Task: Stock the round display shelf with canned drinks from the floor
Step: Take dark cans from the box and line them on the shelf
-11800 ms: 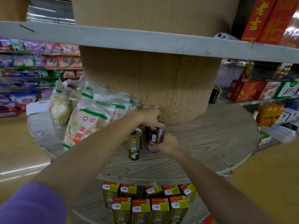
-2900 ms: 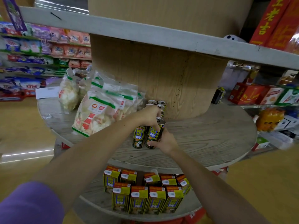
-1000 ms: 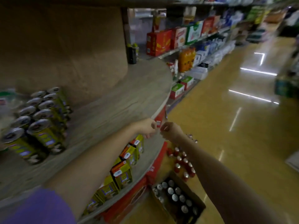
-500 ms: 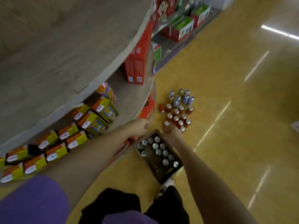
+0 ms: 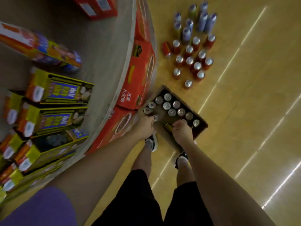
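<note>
Head view: both hands reach down into the cardboard box [image 5: 199,128] on the floor at centre frame, just beside the base of the round display shelf [image 5: 104,51]. The left hand [image 5: 145,126] has its fingers curled over an upright can [image 5: 156,117] at the box's near-left corner. The right hand [image 5: 182,129] grasps a tilted can [image 5: 168,127] (it looks gold-sided). Roughly a dozen more cans [image 5: 171,106] stand in the box. Further cans, the red cans [image 5: 192,59] and the blue cans [image 5: 195,22], stand on the floor in the upper middle.

Risk, as I judge it: lifting two at once from a stoop, a loosely held can could slip, or knock neighbouring cans over.
</note>
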Demonstrator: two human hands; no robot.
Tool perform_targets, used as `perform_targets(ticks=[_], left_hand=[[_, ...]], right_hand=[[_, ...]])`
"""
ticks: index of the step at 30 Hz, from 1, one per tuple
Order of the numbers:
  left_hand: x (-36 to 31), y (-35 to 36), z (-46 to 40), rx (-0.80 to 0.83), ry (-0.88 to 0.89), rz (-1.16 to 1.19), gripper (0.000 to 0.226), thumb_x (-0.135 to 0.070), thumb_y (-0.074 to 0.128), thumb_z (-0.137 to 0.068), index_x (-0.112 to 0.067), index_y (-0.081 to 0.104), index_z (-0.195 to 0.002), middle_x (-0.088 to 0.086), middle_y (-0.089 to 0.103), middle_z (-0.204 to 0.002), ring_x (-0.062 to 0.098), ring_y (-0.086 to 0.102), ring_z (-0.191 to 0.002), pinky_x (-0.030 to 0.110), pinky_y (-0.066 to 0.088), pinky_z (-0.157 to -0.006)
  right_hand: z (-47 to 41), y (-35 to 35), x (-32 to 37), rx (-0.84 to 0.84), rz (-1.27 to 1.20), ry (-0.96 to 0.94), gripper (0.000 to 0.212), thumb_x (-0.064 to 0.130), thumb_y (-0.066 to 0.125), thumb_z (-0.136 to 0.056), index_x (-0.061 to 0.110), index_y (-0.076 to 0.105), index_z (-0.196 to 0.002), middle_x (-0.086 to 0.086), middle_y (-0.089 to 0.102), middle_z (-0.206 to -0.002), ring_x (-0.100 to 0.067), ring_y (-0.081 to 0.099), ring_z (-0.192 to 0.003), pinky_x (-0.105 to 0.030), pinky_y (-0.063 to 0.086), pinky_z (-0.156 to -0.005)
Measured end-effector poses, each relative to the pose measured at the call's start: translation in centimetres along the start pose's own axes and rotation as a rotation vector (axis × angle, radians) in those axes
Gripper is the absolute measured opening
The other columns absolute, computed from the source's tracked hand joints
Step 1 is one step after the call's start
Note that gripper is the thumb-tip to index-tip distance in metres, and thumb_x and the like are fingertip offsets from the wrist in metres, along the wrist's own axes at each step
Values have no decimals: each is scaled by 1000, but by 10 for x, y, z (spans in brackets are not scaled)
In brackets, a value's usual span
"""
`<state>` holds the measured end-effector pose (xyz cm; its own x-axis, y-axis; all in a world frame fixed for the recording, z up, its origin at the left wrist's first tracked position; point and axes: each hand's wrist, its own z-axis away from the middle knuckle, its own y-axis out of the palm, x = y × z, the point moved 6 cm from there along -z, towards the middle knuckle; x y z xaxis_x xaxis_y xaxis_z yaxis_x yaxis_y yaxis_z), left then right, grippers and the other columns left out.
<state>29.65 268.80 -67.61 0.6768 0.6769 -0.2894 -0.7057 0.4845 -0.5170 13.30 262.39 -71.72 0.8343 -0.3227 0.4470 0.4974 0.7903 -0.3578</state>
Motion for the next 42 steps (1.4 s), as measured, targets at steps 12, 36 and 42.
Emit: perform_targets(ticks=[12,36,42], left_hand=[[132,94,-219,115,-57,-12,15,-3,46,-91,-3,55,-104,17,60,-98,27,56,-87,37,40,-69],[131,151,-263,42,-169,-22,61,-19,82,-73,-12,51,-125,11,48,-127,36,43,-118,44,44,-93],[69,59,-166,-145,-276,235,44,-20,82,-73,-15,47,-100,6,48,-101,29,47,-109,43,48,-78]], right_hand=[[-178,169,-51,2,-344,277,17,23,60,-78,17,62,-93,3,63,-88,-23,62,-89,-38,55,-81],[-222,168,-101,-1,-189,137,27,11,66,-78,15,63,-105,1,65,-96,-17,62,-89,-15,41,-65],[-140,77,-16,29,-77,-96,34,5,66,-78,13,65,-112,-3,65,-106,-13,59,-90,-23,43,-75]])
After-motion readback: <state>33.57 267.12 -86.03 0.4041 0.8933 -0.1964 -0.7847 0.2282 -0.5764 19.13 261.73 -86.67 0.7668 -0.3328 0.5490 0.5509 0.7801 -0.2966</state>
